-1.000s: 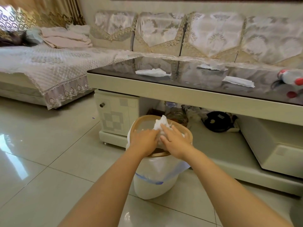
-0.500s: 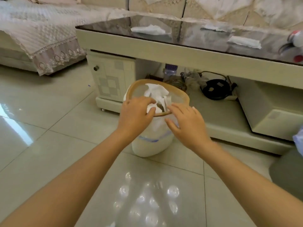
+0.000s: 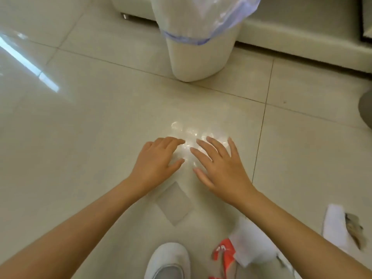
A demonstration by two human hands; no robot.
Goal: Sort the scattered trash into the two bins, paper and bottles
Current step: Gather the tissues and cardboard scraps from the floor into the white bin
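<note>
I look down at a tiled floor. The white bin (image 3: 198,57) lined with a clear bag stands at the top centre; its rim is out of frame. My left hand (image 3: 156,161) and my right hand (image 3: 219,164) hover side by side over the floor, palms down, fingers spread, holding nothing. Below my right forearm lies crumpled white paper (image 3: 250,246) beside a red and white wrapper (image 3: 223,251). Another white paper piece (image 3: 340,228) with a brownish scrap on it lies at the lower right.
The base of the low cream table (image 3: 302,39) runs along the top right. My white shoe (image 3: 168,260) is at the bottom centre. A grey round object (image 3: 366,111) is cut off at the right edge. Glossy tiles reflect light.
My hands have left the bin's rim, where they pushed white paper in, and dropped toward the floor. The view has tilted down, so the table top and sofa are gone.
</note>
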